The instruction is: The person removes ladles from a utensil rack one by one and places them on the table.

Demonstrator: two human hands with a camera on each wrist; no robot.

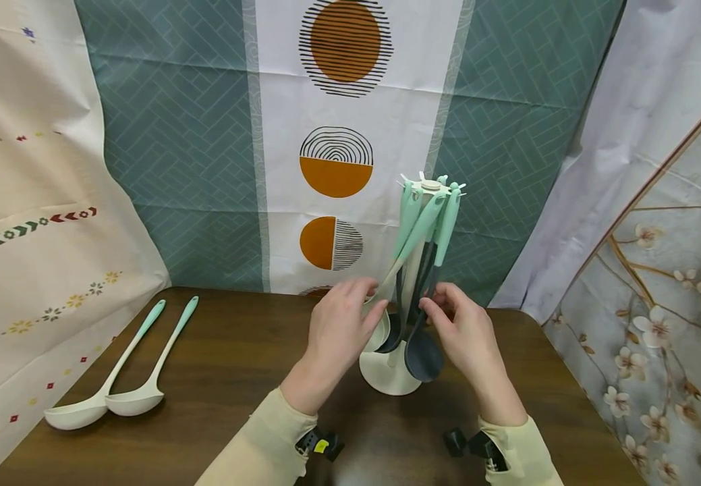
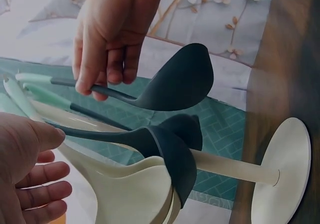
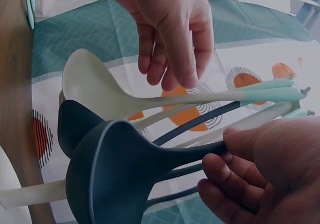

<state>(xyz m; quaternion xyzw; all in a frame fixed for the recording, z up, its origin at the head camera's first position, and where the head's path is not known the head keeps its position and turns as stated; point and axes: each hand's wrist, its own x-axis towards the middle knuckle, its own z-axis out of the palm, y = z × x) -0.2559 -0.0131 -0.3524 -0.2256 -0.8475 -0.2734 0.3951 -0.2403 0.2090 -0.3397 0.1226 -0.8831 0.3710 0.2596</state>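
A cream utensil stand point(image 1: 379, 381) holds several hanging ladles with mint-green handle ends. My right hand point(image 1: 464, 331) pinches the stem of a dark ladle point(image 1: 424, 358) between thumb and fingers. That ladle's bowl hangs at the stand's right front. On the other side, my left hand point(image 1: 339, 320) is beside a cream ladle point(image 3: 95, 83). Its fingers are loosely bent, and in the right wrist view a small gap shows between them and the cream stem. Another dark ladle point(image 2: 177, 154) hangs between, its bowl partly overlapping the cream bowls in the left wrist view.
Two cream ladles point(image 1: 137, 401) with mint handles lie at the left of the brown wooden table point(image 1: 235, 378). A patterned curtain point(image 1: 174, 169) hangs behind the table. Floral cloth point(image 1: 654, 331) borders the right side, and cream cloth point(image 1: 34, 283) the left.
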